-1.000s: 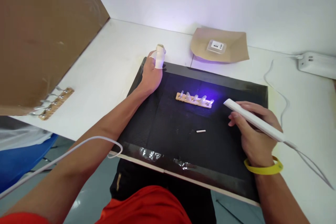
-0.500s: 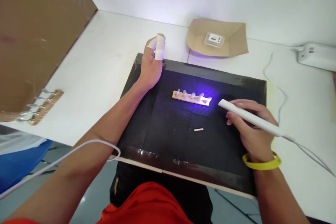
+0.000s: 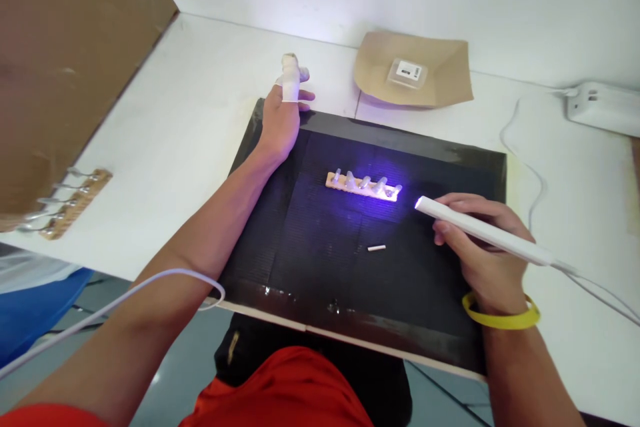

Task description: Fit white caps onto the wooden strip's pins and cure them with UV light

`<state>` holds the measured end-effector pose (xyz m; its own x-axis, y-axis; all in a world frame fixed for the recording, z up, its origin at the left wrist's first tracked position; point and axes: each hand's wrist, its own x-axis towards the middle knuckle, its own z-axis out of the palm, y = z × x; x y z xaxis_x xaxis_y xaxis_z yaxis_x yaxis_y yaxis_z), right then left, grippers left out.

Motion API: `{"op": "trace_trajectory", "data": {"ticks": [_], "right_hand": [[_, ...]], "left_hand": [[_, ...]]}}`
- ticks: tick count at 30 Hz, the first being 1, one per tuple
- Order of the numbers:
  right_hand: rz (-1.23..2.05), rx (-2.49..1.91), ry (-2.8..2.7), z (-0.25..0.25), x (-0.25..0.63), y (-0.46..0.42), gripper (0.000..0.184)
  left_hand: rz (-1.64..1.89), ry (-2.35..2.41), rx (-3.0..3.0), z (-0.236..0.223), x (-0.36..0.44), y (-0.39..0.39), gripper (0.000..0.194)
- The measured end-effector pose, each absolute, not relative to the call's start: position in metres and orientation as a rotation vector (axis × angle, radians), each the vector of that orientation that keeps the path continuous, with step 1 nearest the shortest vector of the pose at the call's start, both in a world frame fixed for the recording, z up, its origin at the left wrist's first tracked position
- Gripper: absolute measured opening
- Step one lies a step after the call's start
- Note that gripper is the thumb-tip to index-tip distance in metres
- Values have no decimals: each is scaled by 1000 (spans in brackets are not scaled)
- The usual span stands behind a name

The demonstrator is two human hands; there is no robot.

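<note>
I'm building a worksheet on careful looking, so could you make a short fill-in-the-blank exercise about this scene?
1. The white lamp is held in the person's ____ hand.
2. The lit strip carries ____ pale nail-shaped pieces.
3. The board beneath that strip is coloured ____.
4. The wristband is coloured ____.

Missing words: right; five; black; yellow.
</note>
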<state>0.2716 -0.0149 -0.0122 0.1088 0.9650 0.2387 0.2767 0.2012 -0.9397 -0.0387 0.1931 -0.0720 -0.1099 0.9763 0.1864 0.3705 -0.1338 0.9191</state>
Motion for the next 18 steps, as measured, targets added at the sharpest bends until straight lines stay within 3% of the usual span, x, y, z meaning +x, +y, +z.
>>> {"op": "trace_trajectory", "data": {"ticks": [3,11,18], "right_hand": [[791,-1283,-1372,-12,273,-16,23],[782,-1339,-1375,-11,275,-18,21],[783,-1373,-1354,-19,277,-17,22]], "left_hand": [[1301,1492,1471,-68,-34,189,65],[1277,1354,1409,-61,-42,191,85],[1227,1257,1259,-42,-50,186,87]]}}
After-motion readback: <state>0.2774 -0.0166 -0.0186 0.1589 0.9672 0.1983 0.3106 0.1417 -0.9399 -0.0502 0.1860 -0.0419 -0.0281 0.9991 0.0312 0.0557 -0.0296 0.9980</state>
